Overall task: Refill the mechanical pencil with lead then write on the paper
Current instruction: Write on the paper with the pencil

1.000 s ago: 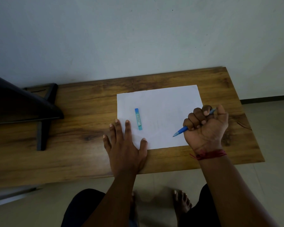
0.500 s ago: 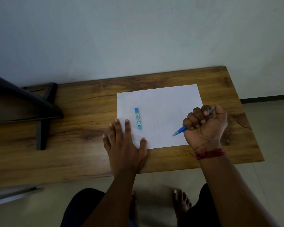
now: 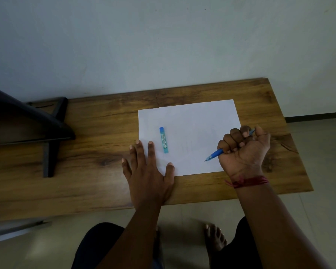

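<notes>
A white sheet of paper (image 3: 194, 131) lies on the wooden table (image 3: 97, 171). A slim blue lead case (image 3: 163, 140) rests on the paper's left part. My left hand (image 3: 149, 173) lies flat with fingers spread over the paper's near left corner. My right hand (image 3: 244, 150) is closed in a fist around a blue mechanical pencil (image 3: 214, 154). The pencil's tip points left and down just above the paper's near right area. Its rear end sticks out behind my thumb.
A black stand with a slanted arm (image 3: 50, 129) sits on the table's left side. A pale wall stands behind the table. My knees and bare feet (image 3: 214, 239) are under the near edge, on a tiled floor.
</notes>
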